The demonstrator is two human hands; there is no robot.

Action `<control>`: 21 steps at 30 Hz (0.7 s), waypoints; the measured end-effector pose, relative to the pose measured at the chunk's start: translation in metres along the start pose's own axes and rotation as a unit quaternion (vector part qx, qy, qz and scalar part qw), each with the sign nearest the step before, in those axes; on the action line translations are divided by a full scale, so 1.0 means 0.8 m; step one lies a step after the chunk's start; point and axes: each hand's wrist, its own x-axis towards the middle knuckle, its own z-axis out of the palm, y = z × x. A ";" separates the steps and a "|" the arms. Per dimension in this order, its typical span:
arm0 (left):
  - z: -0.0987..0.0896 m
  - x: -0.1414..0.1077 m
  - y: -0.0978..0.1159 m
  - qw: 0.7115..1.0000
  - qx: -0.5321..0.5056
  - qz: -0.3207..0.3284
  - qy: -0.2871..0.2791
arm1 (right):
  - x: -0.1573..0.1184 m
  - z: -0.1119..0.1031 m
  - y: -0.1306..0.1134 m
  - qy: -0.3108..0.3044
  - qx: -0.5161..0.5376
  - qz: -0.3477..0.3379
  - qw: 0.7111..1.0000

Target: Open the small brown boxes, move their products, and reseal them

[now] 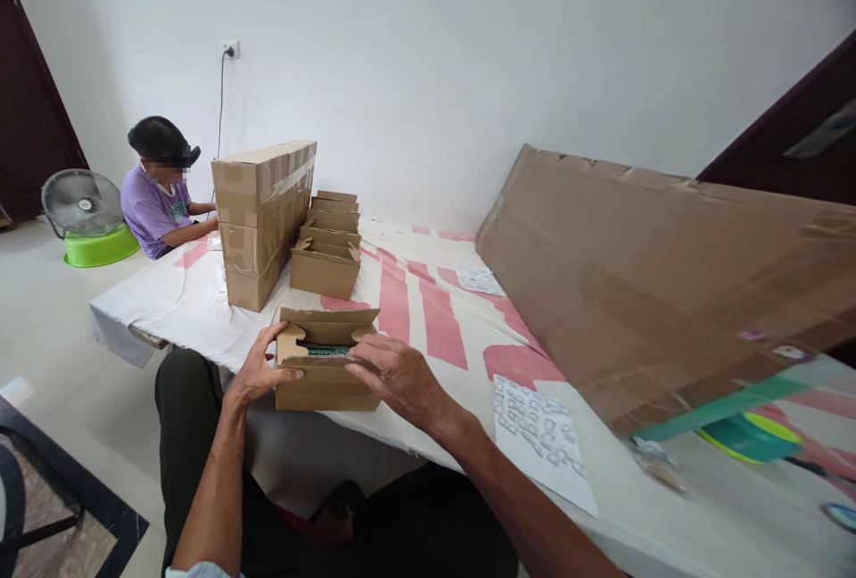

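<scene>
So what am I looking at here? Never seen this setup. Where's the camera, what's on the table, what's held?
No robot: these are a person's bare hands, seen by one head-worn camera looking forward and down. The left hand grips the left side of a small open box; the right hand is at its front edge. Something dark green shows inside. On the cloth-covered table are taped cartons, a row of open boxes and a patterned sheet. Another person sits beyond the cartons.

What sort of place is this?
Looks like a small makeshift packing area, hard to say whether home or workshop: a cloth-covered table, an open cardboard box being handled, and a stack of taped cartons.
</scene>
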 end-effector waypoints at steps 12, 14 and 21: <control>0.004 0.004 -0.006 0.999 0.016 0.030 -0.001 | -0.021 0.037 -0.029 0.070 -0.048 -0.117 0.990; 0.003 0.002 -0.005 0.999 0.027 0.040 -0.015 | -0.030 0.042 -0.032 0.110 -0.047 -0.127 0.985; 0.003 -0.001 0.003 1.000 0.008 0.023 -0.019 | -0.037 0.056 -0.034 0.190 -0.026 -0.138 0.972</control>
